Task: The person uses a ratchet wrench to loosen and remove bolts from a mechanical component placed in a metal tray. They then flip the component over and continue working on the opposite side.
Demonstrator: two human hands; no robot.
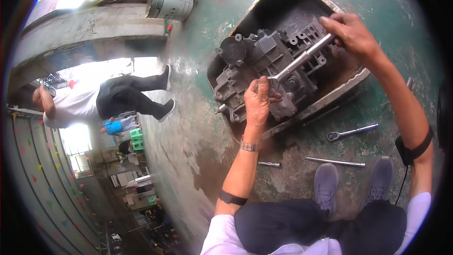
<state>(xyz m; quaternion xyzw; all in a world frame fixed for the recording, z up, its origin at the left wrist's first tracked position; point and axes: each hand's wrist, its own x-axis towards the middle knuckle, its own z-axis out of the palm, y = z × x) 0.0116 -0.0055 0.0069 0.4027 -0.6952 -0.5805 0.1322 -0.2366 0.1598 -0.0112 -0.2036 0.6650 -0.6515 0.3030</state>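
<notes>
Working a long wrench [306,56] over the metal casing [270,47]
My right hand [351,34] is gripping its far end, left hand [257,101] holding the head; I'd be keeping that square, pulling smoothly.

Farther off are a pale bucket [173,5] and a white-shirted person [80,100].

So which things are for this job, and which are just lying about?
In use:
long wrench, right hand on its handle, left hand at its head
metal casing
tub holding it

Lying about:
small ratchet, thin bar, short bar (maybe job tools)
bucket
green crates
</notes>
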